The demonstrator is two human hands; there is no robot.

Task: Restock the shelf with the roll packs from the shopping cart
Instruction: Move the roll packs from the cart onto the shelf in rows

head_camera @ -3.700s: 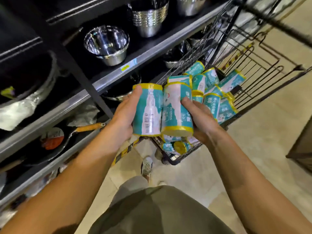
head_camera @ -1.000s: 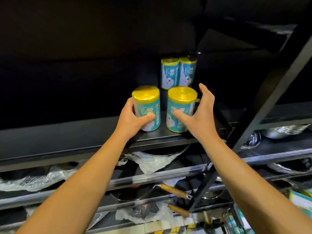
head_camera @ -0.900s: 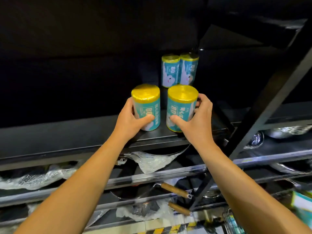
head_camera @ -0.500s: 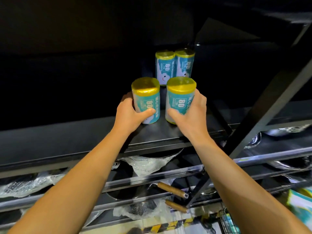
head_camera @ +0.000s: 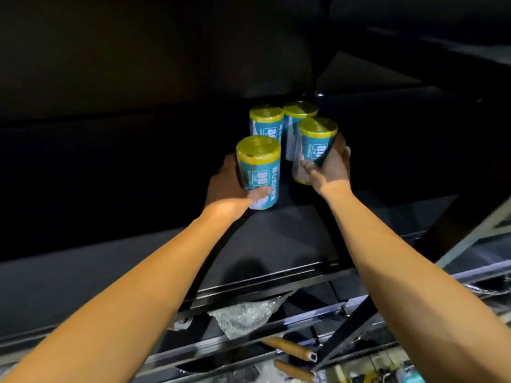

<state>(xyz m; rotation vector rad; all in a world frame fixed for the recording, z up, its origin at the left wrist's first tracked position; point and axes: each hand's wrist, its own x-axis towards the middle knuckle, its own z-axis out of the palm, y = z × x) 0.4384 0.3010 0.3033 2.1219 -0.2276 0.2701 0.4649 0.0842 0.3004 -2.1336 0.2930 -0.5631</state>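
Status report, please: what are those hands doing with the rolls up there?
Left hand grips front roll pack. Right hand grips tilted roll pack. Two packs behind. Nothing blocking.

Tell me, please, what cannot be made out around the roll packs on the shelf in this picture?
- Head view: back right pack, mostly behind the right hand's pack.
- Left hand: fingers behind its pack.
- Pack labels: small print blurred.
- Shelf back: lost in darkness.
- Shopping cart: outside the frame.

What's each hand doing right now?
Left hand: grips the front-left roll pack.
Right hand: grips the front-right roll pack, tilted.
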